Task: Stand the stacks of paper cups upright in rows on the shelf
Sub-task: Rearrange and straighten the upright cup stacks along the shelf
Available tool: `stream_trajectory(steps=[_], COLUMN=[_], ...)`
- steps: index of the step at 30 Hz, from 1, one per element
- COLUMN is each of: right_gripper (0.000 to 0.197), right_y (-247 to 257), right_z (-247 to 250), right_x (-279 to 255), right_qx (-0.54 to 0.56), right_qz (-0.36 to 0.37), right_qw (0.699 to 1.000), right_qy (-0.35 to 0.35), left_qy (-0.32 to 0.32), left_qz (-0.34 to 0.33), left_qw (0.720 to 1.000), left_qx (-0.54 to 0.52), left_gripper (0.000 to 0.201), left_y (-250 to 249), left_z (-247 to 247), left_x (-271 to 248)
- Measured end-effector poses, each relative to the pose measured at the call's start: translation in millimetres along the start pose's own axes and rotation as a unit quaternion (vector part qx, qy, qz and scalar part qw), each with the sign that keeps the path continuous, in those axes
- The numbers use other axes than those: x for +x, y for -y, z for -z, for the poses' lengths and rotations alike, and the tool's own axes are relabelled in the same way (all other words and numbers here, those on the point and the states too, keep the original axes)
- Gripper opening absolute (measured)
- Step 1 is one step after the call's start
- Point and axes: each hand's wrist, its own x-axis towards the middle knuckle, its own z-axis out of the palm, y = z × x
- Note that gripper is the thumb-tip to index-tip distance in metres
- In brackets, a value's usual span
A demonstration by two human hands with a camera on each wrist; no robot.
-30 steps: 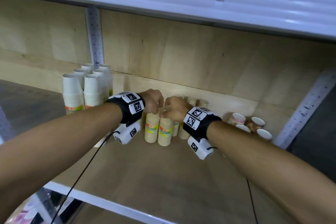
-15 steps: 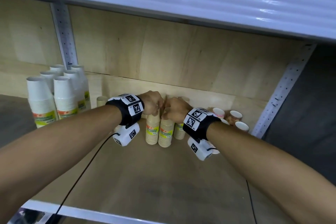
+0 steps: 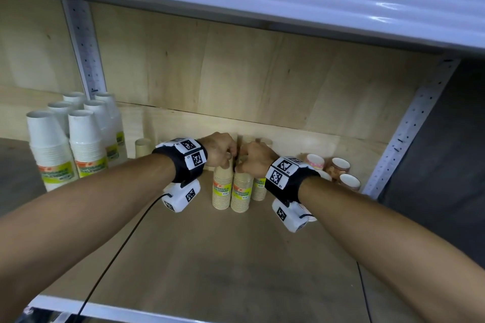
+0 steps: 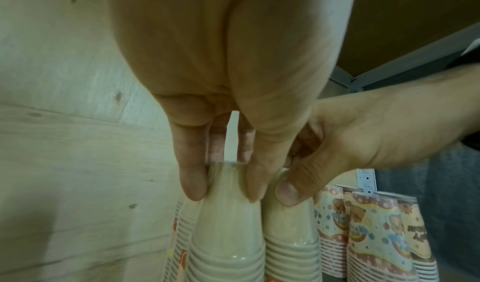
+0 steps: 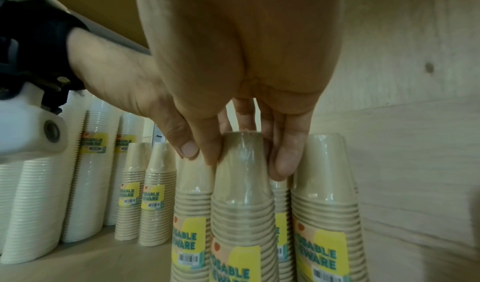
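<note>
Two tan paper-cup stacks in clear wrap stand upright, side by side, mid-shelf near the back wall. My left hand [image 3: 223, 155] [image 4: 224, 192] pinches the top of the left stack [image 3: 222, 189] [image 4: 226, 235] from above. My right hand [image 3: 249, 161] [image 5: 246, 161] grips the top of the right stack [image 3: 241, 194] [image 5: 242, 200] in the same way. The two hands almost touch. More tan stacks stand behind and to the right [image 3: 259, 189] [image 5: 324, 183].
Tall white cup stacks [image 3: 86, 144] [image 5: 39, 204] stand in rows at the left, with smaller tan stacks [image 3: 143, 147] [image 5: 158, 183] beside them. Patterned cup stacks [image 3: 341, 165] [image 4: 376, 235] stand at the right by the metal upright [image 3: 409, 128]. The wooden shelf floor [image 3: 236, 257] in front is bare.
Both hands stay on the tops of the two tan stacks. Only the head view has swung sideways, so the white stacks sit differently in the picture.
</note>
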Motion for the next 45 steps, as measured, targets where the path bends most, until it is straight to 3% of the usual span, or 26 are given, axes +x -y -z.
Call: stream_trajectory(steps=[11,20,24,30,35,39,45], right_gripper=[0.034,0.051,0.057,0.055,0.051,0.024,0.03], right_y=[33,107,135,163,169,167,161], right_z=[36,38,17,-30,-59,-74,-72], right_x=[20,49,63,93,115,122,111], right_qx=[-0.02,-0.022,-0.017,-0.062,-0.104,-0.127,-0.111], right_qz=[0.029,0.108,0.137,0.125,0.103,0.095,0.137], right_qw=[0.999,0.993,0.99,0.99,0.988,0.985,0.983], right_qy=[-0.037,-0.037,-0.004,0.019,0.053,0.068,0.059], left_qy=[-0.047,-0.072,-0.062,-0.079,-0.069,-0.08,-0.076], left_qz=[0.022,0.147,0.192,0.228,0.229,0.221,0.202], left_qw=[0.999,0.985,0.978,0.968,0.967,0.97,0.974], left_qx=[0.013,0.054,0.048,0.068,0.084,0.068,0.068], left_gripper=[0.04,0.045,0.054,0.049,0.034,0.031,0.022], left_y=[27,97,119,132,144,152,145], left_z=[46,84,78,50,29,22,24], left_x=[-5,-26,-33,-33,-34,-37,-43])
